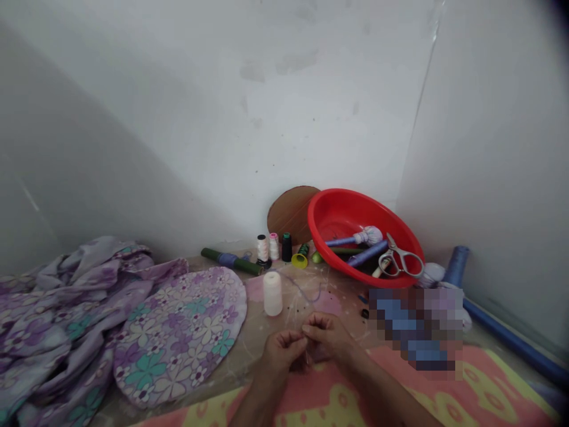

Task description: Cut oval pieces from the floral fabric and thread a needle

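Observation:
In the head view, my left hand (284, 350) and my right hand (326, 333) meet low in the middle, fingertips nearly touching. Both are closed in a pinch. A thin pale strand, seemingly white thread (307, 354), hangs by the left fingertips. Whatever the right fingertips grip is too small to make out. Just beyond my hands stands a white thread cone (272, 294), upright. Under my forearms lies a pink and yellow patterned cloth (306, 397).
Purple flowered fabric (178, 338) spreads on the left. Behind are a green tube (232, 261), several thread spools (262, 249) and a cardboard disc (291, 210). A tilted red basin (364, 207) carries scissors (400, 261) on its rim. A blue pole (515, 338) lies right.

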`<state>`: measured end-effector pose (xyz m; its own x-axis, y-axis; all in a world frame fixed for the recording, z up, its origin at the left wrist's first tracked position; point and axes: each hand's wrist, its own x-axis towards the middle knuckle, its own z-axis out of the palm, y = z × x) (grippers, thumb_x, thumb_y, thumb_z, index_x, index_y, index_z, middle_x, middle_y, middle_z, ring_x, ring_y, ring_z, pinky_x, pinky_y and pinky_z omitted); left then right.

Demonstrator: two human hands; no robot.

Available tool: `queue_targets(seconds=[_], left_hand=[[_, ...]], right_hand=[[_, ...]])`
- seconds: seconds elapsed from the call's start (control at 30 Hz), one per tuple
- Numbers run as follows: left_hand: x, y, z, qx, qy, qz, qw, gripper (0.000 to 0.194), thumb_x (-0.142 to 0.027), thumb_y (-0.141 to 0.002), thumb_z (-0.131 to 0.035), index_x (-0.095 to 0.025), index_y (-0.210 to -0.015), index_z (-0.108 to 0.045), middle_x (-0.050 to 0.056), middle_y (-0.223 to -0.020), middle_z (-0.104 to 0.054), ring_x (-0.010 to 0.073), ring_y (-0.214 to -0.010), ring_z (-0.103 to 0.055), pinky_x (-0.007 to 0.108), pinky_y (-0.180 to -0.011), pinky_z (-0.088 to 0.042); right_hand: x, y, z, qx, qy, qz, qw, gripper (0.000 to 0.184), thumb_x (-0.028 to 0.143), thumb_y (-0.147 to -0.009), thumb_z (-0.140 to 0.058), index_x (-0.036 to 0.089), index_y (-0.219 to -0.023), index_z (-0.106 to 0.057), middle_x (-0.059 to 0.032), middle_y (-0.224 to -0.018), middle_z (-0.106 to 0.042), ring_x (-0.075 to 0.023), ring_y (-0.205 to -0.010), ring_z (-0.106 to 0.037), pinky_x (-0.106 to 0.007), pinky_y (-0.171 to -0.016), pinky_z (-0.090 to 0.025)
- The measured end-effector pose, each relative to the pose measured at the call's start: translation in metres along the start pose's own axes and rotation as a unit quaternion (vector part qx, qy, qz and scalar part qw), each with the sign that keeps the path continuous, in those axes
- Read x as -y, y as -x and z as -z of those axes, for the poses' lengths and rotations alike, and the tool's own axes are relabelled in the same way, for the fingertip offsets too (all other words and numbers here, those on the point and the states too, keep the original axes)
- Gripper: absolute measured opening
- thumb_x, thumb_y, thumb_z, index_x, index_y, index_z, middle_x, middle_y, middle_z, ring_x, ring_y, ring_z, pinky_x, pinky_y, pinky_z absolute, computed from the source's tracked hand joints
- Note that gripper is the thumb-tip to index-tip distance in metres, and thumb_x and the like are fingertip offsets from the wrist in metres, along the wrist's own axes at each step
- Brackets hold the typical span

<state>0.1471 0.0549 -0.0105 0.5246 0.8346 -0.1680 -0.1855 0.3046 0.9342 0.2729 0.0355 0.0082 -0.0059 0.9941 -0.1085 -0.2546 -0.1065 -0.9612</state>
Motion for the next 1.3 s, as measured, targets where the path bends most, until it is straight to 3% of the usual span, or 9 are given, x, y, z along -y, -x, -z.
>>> queue_targets(seconds=[0.23, 0.63, 0.83, 0.97, 1.13, 1.3], left_hand=[[0.000, -0.004, 0.000, 0.004, 0.010, 0.014, 1.000, 0.036, -0.044, -0.049, -0.069, -0.011, -0.058, -0.057, 0.001, -0.041, -0.057, 0.0081, -0.034, -0.046, 0.019, -0.038, -0.029], [0.001, -0.005, 0.000, -0.014, -0.009, 0.007, 1.000, 0.038, -0.045, -0.045, -0.071, -0.011, -0.055, -0.057, 0.000, -0.038, -0.054, 0.0070, -0.031, -0.042, 0.019, -0.036, -0.027], [0.012, -0.013, 0.004, -0.029, -0.017, 0.024, 0.999, 0.044, -0.049, -0.042, -0.070, -0.012, -0.058, -0.056, 0.002, -0.038, -0.056, 0.0090, -0.030, -0.044, 0.020, -0.037, -0.029], [0.011, -0.013, 0.001, -0.058, -0.012, 0.033, 0.998, 0.049, -0.052, -0.033, -0.071, -0.013, -0.057, -0.053, -0.001, -0.034, -0.052, 0.0096, -0.028, -0.042, 0.021, -0.034, -0.029], [0.001, -0.004, -0.004, -0.042, 0.011, 0.023, 0.999, 0.037, -0.044, -0.043, -0.072, -0.013, -0.055, -0.053, -0.003, -0.036, -0.051, 0.0068, -0.030, -0.042, 0.018, -0.035, -0.026], [0.003, -0.004, -0.003, -0.054, 0.031, 0.034, 0.998, 0.037, -0.042, -0.043, -0.072, -0.014, -0.057, -0.052, -0.003, -0.037, -0.052, 0.0079, -0.031, -0.044, 0.019, -0.036, -0.030]], right_hand=[[-0.001, -0.005, 0.002, -0.046, 0.012, 0.051, 0.998, 0.027, 0.036, -0.057, -0.062, 0.013, -0.052, -0.049, 0.0041, -0.041, -0.047, -0.0052, -0.037, -0.040, -0.019, -0.040, -0.028], [0.000, -0.005, -0.001, -0.066, 0.029, 0.033, 0.997, 0.026, 0.030, -0.044, -0.069, 0.013, -0.052, -0.050, 0.0050, -0.044, -0.048, -0.0045, -0.040, -0.039, -0.019, -0.042, -0.030], [0.012, -0.011, 0.003, -0.095, 0.037, 0.072, 0.992, 0.023, 0.033, -0.053, -0.064, 0.014, -0.052, -0.052, 0.0046, -0.041, -0.046, -0.0059, -0.039, -0.039, -0.020, -0.042, -0.031], [0.030, -0.029, 0.008, -0.108, 0.060, 0.130, 0.984, 0.017, 0.029, -0.058, -0.061, 0.013, -0.057, -0.055, 0.0013, -0.049, -0.053, -0.0063, -0.042, -0.042, -0.021, -0.044, -0.032], [0.052, -0.068, 0.007, -0.126, 0.049, 0.136, 0.981, 0.016, 0.026, -0.054, -0.062, 0.013, -0.059, -0.055, -0.0002, -0.053, -0.057, -0.0060, -0.040, -0.041, -0.021, -0.041, -0.031], [0.063, -0.107, 0.003, -0.147, 0.049, 0.145, 0.977, 0.015, 0.025, -0.052, -0.062, 0.014, -0.058, -0.054, 0.0010, -0.050, -0.057, -0.0062, -0.040, -0.042, -0.020, -0.041, -0.031]])
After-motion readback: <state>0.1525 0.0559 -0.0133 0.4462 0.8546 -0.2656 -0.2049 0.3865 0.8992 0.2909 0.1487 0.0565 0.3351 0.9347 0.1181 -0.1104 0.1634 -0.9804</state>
